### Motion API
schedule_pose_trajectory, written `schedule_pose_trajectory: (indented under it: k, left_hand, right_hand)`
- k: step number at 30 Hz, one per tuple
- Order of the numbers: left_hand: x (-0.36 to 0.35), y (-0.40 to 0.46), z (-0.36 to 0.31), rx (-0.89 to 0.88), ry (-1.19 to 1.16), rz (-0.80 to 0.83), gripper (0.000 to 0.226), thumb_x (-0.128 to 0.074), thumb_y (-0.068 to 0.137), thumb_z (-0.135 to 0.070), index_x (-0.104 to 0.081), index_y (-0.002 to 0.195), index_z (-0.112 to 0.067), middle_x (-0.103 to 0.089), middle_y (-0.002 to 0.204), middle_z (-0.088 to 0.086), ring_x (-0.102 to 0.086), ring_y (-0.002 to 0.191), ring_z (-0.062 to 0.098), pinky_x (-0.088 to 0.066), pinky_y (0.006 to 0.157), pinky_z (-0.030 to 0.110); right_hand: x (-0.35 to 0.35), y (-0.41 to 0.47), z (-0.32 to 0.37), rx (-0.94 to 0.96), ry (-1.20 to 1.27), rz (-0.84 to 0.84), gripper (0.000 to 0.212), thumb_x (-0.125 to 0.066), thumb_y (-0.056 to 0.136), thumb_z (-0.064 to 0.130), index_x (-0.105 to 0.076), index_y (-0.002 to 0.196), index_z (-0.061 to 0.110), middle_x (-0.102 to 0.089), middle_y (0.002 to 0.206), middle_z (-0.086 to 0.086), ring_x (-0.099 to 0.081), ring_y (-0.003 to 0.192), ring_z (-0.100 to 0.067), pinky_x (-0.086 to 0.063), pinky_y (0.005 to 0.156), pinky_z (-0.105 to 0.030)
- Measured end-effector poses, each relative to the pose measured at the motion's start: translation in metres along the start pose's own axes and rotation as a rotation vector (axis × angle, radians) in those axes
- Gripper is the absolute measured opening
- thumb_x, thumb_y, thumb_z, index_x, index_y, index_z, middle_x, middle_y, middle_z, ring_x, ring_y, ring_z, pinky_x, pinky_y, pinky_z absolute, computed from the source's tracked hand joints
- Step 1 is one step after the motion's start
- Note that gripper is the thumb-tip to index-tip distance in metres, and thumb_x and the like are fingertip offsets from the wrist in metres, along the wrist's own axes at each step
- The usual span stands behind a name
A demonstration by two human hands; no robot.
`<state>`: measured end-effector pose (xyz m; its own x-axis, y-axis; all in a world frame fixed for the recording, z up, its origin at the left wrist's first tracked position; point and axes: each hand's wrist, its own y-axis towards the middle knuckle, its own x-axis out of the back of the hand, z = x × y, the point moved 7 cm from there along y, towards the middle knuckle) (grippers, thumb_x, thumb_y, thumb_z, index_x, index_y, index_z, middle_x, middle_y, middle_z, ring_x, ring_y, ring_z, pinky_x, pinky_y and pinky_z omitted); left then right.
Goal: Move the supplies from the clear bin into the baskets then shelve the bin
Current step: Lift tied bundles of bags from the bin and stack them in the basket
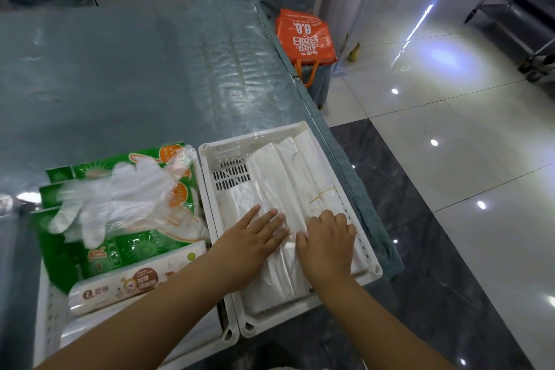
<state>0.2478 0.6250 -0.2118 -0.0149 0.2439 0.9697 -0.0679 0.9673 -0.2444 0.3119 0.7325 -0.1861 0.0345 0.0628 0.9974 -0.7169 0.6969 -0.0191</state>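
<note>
Grey-blue plastic film covers the big table (126, 75), and on its near right corner we see two white baskets side by side, touching each other. The right basket (210, 156) has slotted walls and holds flat stacks of white plastic bags (288, 177), one bundle tied with a thin yellow band. The left basket (229, 336) is filled with green packs (132, 249) of tissue, a white pack with a brown label (120, 288) nearer to us, and on top some clear disposable gloves (120, 198) lying loose.

We cannot see the clear bin from here.

Both our hands are inside the right basket, on the bags. Our left hand (249, 243) lies flat with the fingers spread and straight, pressing down and gripping nothing. Our right hand (329, 243) is just beside it, with the fingers curled down onto the bags; whether they pinch a bag we cannot tell.

Behind the table's far right end an orange shopping bag (303, 36) stands on the glossy tiled floor (450, 129).
</note>
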Motion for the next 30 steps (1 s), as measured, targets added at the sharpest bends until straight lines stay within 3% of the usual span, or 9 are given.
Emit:
schedule_pose_trajectory:
  k: [3,6,9,11,14,15,23,26,30]
  left_hand:
    - [0.003,-0.003,0.001,0.015,-0.039,-0.016,0.064,-0.028,0.094,-0.023,0.009,0.145,-0.015,0.012,0.156,0.012,0.025,0.136,0.023,0.031,0.1,0.042]
    - [0.007,-0.009,0.005,0.077,-0.045,-0.047,0.068,-0.041,0.091,-0.019,-0.002,0.146,-0.014,0.006,0.156,0.013,0.015,0.141,0.026,0.024,0.105,0.043]
    - [0.022,-0.017,0.005,0.12,-0.059,-0.099,0.068,-0.062,0.076,-0.013,-0.037,0.14,-0.018,-0.031,0.15,0.012,-0.024,0.14,0.027,-0.01,0.111,0.045]
    - [0.025,-0.021,0.003,0.14,-0.102,-0.116,0.069,-0.067,0.07,-0.01,-0.046,0.135,-0.022,-0.04,0.145,0.011,-0.029,0.137,0.028,-0.021,0.109,0.046]
    - [0.008,-0.023,0.003,0.165,-0.212,-0.084,0.066,-0.04,0.089,-0.007,-0.013,0.146,-0.026,0.003,0.156,0.008,0.022,0.135,0.025,0.014,0.108,0.04]
    - [0.006,-0.022,0.004,0.185,-0.234,-0.079,0.063,-0.036,0.092,-0.009,-0.008,0.146,-0.027,0.009,0.156,0.007,0.028,0.132,0.024,0.018,0.106,0.037]
    - [0.006,-0.024,0.007,0.285,-0.251,-0.095,0.063,-0.043,0.091,-0.01,-0.014,0.146,-0.019,0.0,0.157,0.01,0.001,0.144,0.025,-0.002,0.113,0.036]
    - [0.014,-0.029,0.012,0.396,-0.186,-0.08,0.071,-0.062,0.079,-0.018,-0.029,0.142,-0.009,-0.027,0.149,0.019,-0.028,0.138,0.028,-0.017,0.111,0.041]
    - [0.001,-0.027,0.019,0.454,-0.18,0.015,0.067,-0.034,0.094,-0.027,0.002,0.144,-0.002,0.0,0.155,0.021,0.0,0.144,0.03,0.018,0.106,0.038]
  right_hand:
    - [0.006,-0.003,-0.006,-0.023,0.028,-0.059,0.015,-0.069,0.073,0.03,-0.062,0.078,0.018,-0.055,0.081,-0.001,-0.046,0.079,-0.021,-0.036,0.071,-0.036]
    - [0.012,-0.007,-0.005,-0.03,0.041,-0.089,0.041,-0.079,0.062,0.037,-0.061,0.093,0.016,-0.057,0.088,-0.004,-0.05,0.079,-0.022,-0.044,0.069,-0.037]
    - [0.012,-0.015,0.012,0.116,-0.027,-0.1,0.029,-0.078,0.063,0.038,-0.065,0.081,0.019,-0.058,0.079,-0.001,-0.051,0.072,-0.021,-0.042,0.063,-0.035]
    - [0.003,-0.016,0.017,0.137,-0.074,-0.037,0.022,-0.071,0.075,0.04,-0.066,0.079,0.019,-0.058,0.08,-0.001,-0.05,0.077,-0.021,-0.039,0.067,-0.035]
    - [-0.009,-0.01,0.021,0.117,-0.077,0.06,0.027,-0.05,0.089,0.043,-0.062,0.091,0.019,-0.055,0.096,-0.001,-0.044,0.093,-0.022,-0.032,0.079,-0.037]
    - [-0.011,-0.008,0.022,0.106,-0.072,0.082,0.027,-0.048,0.09,0.043,-0.061,0.092,0.019,-0.054,0.098,-0.001,-0.042,0.096,-0.022,-0.031,0.081,-0.037]
    - [-0.008,0.006,0.026,0.087,-0.092,0.081,0.01,-0.056,0.085,0.025,-0.055,0.077,0.021,-0.053,0.09,0.0,-0.04,0.09,-0.021,-0.028,0.076,-0.035]
    - [-0.002,0.014,0.023,0.099,-0.12,0.074,0.015,-0.052,0.086,0.02,-0.045,0.073,0.021,-0.053,0.091,-0.001,-0.039,0.089,-0.021,-0.024,0.073,-0.034]
    - [0.002,0.005,0.03,0.148,-0.046,0.041,0.014,-0.058,0.085,0.031,-0.053,0.087,0.018,-0.054,0.092,-0.001,-0.042,0.087,-0.021,-0.032,0.074,-0.034]
